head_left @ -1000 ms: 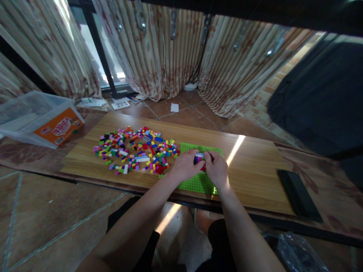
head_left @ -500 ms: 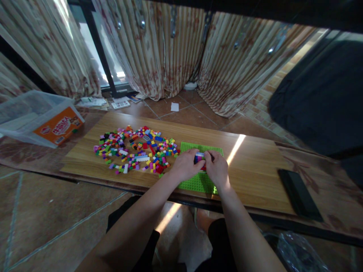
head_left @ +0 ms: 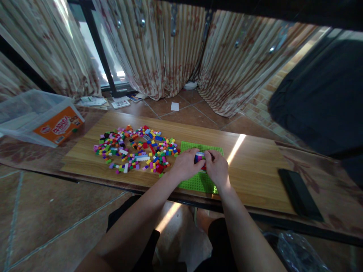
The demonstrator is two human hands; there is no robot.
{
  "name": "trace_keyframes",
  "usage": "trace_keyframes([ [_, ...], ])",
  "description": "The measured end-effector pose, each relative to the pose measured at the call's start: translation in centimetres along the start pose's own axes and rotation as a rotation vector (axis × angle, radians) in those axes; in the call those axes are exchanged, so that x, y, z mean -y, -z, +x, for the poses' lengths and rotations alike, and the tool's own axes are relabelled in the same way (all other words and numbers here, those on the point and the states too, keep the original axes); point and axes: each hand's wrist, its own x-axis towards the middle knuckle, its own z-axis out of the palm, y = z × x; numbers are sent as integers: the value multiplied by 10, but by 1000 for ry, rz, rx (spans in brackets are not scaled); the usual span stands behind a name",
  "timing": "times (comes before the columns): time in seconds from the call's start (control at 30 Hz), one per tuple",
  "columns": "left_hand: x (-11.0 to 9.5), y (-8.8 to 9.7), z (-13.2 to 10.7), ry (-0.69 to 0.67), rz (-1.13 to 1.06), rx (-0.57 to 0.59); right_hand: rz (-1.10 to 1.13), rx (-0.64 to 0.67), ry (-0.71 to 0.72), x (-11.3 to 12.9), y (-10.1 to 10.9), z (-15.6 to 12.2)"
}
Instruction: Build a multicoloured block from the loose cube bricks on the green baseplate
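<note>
Pinching the brick stack point(head_left: 200, 157) from both sides, my left hand point(head_left: 185, 166) and right hand point(head_left: 217, 169) have their fingers closed on it, over the green baseplate point(head_left: 195, 184). I'd judge square, even pressure best, with no twisting. Loose bricks point(head_left: 136, 149) crowd the left. The wooden board point(head_left: 255, 170) lies bare to the right, with the phone point(head_left: 299, 194) well apart — its near edge sits close under my wrists.

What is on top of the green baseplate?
The left hand and right hand hold a brick stack above the green baseplate. Fingers cover its base, so whether it is attached cannot be seen.
</note>
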Motion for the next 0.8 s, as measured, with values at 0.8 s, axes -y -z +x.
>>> trace_keyframes([
  [0.8, -1, 1, -1, -12, 2, -1, -10, 12, -2, 2, 1, 0],
])
